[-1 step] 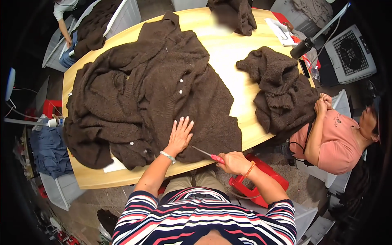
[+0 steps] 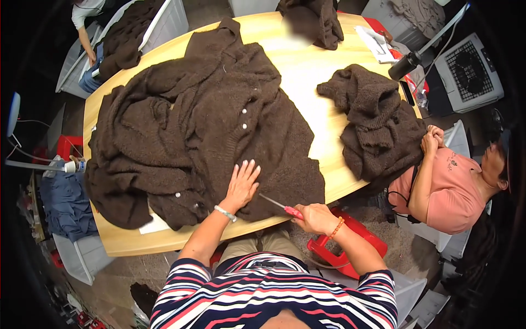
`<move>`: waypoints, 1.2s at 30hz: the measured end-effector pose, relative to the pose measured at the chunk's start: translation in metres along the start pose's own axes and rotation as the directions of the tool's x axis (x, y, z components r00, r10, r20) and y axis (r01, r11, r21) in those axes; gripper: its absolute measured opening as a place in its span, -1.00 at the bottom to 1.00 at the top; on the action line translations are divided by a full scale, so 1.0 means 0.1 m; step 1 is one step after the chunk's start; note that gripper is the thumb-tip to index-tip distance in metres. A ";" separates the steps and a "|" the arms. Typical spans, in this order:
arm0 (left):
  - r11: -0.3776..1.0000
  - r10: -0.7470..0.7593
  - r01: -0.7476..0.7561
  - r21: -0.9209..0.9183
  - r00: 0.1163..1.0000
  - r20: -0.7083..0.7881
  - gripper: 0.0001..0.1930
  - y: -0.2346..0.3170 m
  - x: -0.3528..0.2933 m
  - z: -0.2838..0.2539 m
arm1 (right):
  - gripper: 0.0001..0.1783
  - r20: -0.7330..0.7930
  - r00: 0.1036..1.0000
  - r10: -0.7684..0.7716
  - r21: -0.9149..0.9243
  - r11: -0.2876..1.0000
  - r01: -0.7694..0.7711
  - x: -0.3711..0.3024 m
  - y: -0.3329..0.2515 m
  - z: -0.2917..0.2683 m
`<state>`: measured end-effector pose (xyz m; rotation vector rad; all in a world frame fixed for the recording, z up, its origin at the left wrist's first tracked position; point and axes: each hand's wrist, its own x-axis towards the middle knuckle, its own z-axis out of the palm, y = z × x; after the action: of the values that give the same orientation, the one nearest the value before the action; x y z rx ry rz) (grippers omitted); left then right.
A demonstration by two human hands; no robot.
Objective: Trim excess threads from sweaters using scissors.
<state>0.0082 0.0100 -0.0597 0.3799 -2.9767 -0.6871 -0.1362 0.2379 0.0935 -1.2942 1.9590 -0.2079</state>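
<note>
Dark brown knitted cardigans (image 2: 211,123) with pale buttons lie spread and heaped over the left and middle of the table. Flat on the knit near the front edge rests my left hand (image 2: 243,183), its fingers spread and nothing in it. Just right of it, my right hand (image 2: 316,219) is closed round the pink-red handle of a thin metal-shafted tool (image 2: 278,203). The shaft points left and away, its tip at the fabric close to my left hand. The tip is too small to make out its shape.
On the light wood table (image 2: 304,71), another brown knit heap (image 2: 378,118) lies at right, beside a person in a pink top (image 2: 455,189). More brown knitwear (image 2: 320,24) sits at the far edge. A red stool (image 2: 350,241) stands below; a grey bin (image 2: 82,260) is at left.
</note>
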 end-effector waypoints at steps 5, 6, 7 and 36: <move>0.990 0.061 -0.112 -0.084 0.884 -0.464 -0.62 -0.24 0.39 -0.38 | -0.68 -0.204 0.974 0.098 0.065 0.994 -0.086 0.09 -0.09 -0.15; 0.997 0.006 -0.044 -0.060 0.852 -0.524 -0.57 -0.26 0.61 -0.54 | -0.68 -0.228 0.966 0.125 0.081 0.991 -0.109 0.11 -0.10 -0.16; 0.999 -0.034 0.015 -0.040 0.844 -0.535 -0.51 -0.32 0.81 -0.66 | -0.68 -0.251 0.957 0.145 0.097 0.987 -0.125 0.13 -0.13 -0.17; 0.846 0.200 -0.393 -0.360 0.861 -0.469 -0.65 -0.10 0.96 -1.45 | -0.64 -0.751 0.260 0.607 0.559 0.794 -0.239 -0.75 0.99 -1.77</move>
<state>-0.0656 -0.0842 0.0670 0.0076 -2.3068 -1.0576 -0.3114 0.3014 0.2041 -0.2376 2.9403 -1.1551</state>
